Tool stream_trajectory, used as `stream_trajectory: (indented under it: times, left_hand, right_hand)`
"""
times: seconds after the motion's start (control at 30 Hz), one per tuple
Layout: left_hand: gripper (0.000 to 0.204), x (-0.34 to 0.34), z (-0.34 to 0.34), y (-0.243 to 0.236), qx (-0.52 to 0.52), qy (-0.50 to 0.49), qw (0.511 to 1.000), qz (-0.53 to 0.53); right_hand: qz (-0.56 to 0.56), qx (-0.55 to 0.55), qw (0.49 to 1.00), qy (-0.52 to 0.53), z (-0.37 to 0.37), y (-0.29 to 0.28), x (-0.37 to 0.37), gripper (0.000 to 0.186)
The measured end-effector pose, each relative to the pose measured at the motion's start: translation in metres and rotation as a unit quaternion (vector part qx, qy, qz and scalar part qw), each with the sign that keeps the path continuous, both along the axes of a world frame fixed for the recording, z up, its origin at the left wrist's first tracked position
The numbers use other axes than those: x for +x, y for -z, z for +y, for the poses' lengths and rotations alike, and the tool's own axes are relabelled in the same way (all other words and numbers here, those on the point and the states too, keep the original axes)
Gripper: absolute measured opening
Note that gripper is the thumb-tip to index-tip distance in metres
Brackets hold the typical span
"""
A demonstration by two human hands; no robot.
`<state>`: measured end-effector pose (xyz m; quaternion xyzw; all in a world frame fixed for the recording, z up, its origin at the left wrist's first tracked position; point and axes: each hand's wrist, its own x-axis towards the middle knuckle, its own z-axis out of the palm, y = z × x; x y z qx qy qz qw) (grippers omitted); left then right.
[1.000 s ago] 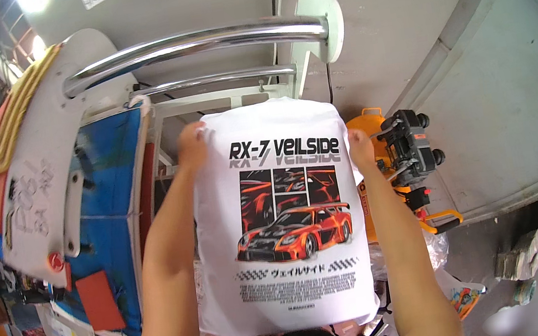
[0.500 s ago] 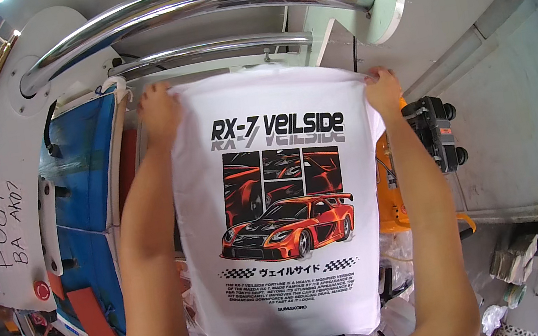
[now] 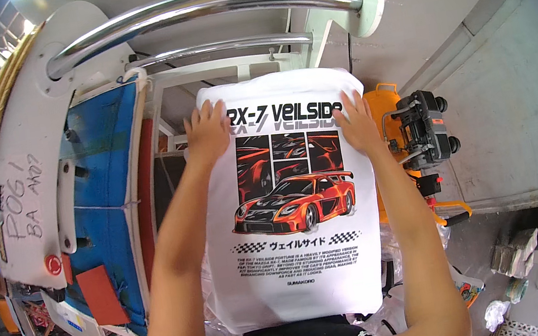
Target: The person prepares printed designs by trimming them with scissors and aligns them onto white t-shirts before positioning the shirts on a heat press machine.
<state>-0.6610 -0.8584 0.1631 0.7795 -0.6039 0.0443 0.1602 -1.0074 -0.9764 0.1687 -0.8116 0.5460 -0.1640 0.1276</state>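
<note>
A white T-shirt (image 3: 314,299) is spread in front of me, its printed side up. The print shows an orange-red sports car (image 3: 294,202) below several dark picture panels, with black lettering above and under it. My left hand (image 3: 210,134) lies flat on the upper left of the cloth, fingers stretched and apart. On the upper right my right hand (image 3: 355,124) rests the same way, covering the end of the top lettering. Neither hand grips the fabric. The shirt's far edge is rounded over, and what bears it underneath is hidden.
Two chrome bars (image 3: 211,11) cross beyond the shirt. To the left stands a white machine panel (image 3: 24,183) with a red button (image 3: 53,264), beside a blue padded board (image 3: 102,193). On the right is an orange machine (image 3: 381,106) with a black wheeled unit (image 3: 424,127).
Both hands have let go of the shirt's far corners and come nearer and inward, now flat on the cloth. The far edge now curves over smoothly, and my view has shifted slightly.
</note>
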Motion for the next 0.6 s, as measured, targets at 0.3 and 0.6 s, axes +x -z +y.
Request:
stream_trajectory:
  times: [0.3, 0.6]
  left_hand:
    - [0.052, -0.052, 0.253, 0.025, -0.039, -0.055, 0.852, 0.52]
    - [0.031, -0.061, 0.367, 0.072, 0.086, -0.222, 0.852, 0.467]
  right_hand:
    - [-0.446, 0.441, 0.752, 0.203, 0.275, -0.011, -0.115, 0.065]
    - [-0.23, 0.146, 0.931, 0.244, 0.347, 0.105, -0.229, 0.038]
